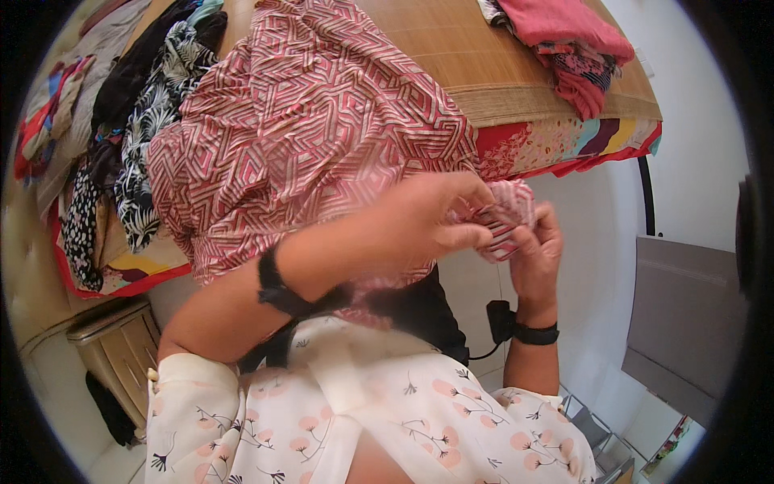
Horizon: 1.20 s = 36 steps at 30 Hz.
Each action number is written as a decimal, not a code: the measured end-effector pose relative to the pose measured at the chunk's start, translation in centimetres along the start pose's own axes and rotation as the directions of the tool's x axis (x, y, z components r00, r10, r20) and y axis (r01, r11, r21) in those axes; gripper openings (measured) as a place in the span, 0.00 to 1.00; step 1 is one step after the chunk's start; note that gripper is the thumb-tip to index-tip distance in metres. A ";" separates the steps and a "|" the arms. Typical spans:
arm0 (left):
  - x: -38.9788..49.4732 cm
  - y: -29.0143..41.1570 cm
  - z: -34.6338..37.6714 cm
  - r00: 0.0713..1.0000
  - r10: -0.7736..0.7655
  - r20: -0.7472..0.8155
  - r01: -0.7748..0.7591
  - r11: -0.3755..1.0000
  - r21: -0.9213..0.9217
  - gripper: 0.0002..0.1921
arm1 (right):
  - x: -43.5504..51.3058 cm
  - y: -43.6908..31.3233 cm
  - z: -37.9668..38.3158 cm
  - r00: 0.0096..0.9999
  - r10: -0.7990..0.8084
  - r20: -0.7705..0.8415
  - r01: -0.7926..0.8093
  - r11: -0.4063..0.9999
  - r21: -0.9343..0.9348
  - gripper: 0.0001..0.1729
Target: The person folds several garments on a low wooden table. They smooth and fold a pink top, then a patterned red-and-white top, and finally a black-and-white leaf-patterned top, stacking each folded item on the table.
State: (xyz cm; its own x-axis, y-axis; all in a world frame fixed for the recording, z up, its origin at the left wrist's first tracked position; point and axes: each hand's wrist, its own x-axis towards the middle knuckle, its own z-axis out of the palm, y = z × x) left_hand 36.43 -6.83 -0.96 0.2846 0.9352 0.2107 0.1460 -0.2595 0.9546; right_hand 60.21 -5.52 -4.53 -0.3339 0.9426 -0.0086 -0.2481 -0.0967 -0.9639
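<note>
A pink and beige geometric-patterned garment point(326, 115) lies rumpled over the front of the bed, with its lower part hanging down towards my lap. My left hand point(459, 212), its arm reaching across from the left, pinches a bunched end of this patterned fabric between thumb and fingers. On the other side of the bunch, my right hand point(538, 242) grips the fabric with thumb and fingers. The hands are a short way apart, right of the garment's main spread. Slight blur hides the exact finger contact.
Black-and-white printed clothes point(142, 145) and a multicoloured cloth point(51, 127) lie on the left. Folded pink clothes point(568, 36) rest on the bed mat point(435, 42) at upper right. A ribbed suitcase point(118, 345) stands lower left; a grey panel point(683, 320) is at right.
</note>
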 end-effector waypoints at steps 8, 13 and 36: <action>-2.3 -0.9 1.4 0.959 -0.251 -0.134 0.255 0.967 0.016 0.07 | -1.8 -0.2 3.3 0.979 0.099 0.178 -0.092 0.995 -0.047 0.06; -3.0 0.0 0.9 0.921 -0.385 -0.055 0.348 0.880 -0.323 0.04 | -2.1 0.2 3.9 0.977 0.180 0.119 -0.147 0.959 -0.243 0.08; -6.1 1.6 -2.2 0.939 -0.321 -0.120 0.297 0.937 -0.184 0.07 | -2.7 2.4 0.2 0.918 0.170 0.359 -0.297 0.894 0.335 0.31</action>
State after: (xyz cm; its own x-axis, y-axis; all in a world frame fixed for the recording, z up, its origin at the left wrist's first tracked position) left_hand 32.84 -12.44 -0.29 0.1066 0.9908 -0.0836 0.0470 0.0790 0.9958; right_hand 60.36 -8.30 -6.73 -0.6754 0.7335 -0.0763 -0.4273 -0.4736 -0.7701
